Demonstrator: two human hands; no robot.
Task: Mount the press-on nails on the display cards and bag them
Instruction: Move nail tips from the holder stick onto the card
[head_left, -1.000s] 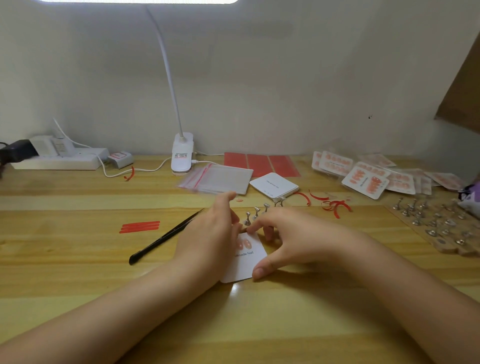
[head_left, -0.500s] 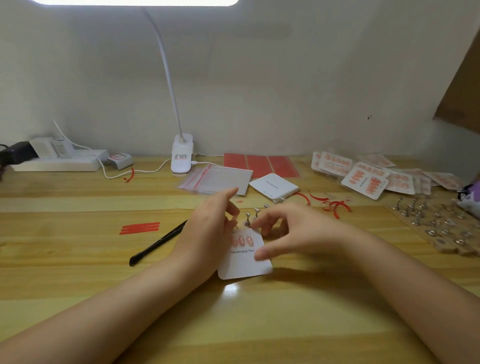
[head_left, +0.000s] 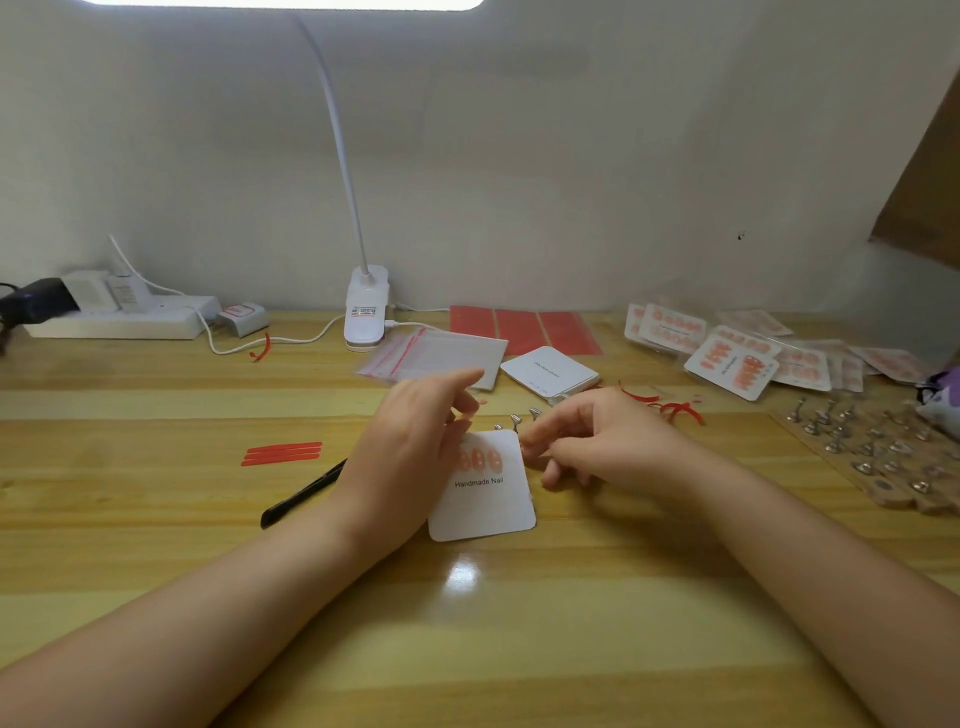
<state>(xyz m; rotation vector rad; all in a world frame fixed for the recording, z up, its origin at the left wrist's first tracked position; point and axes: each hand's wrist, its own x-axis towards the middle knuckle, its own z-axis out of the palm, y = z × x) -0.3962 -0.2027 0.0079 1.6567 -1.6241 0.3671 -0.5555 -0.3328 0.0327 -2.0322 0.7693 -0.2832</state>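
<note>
Since half a second ago: right hand (head_left: 608, 447) lifted off card (head_left: 483, 493), fingers curled, grasp unclear. Left hand (head_left: 410, 452) loosely open beside flat, rounded-corner white card with glossy orange nails (head_left: 478, 460) on wooden table (head_left: 156, 519).

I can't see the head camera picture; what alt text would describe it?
Two bare hands work over a white square display card printed "Handmade Nail" on a wooden table: the left hand rests at the card's left edge, and the right hand curls beside it. Finished carded nails lie far right.
</note>
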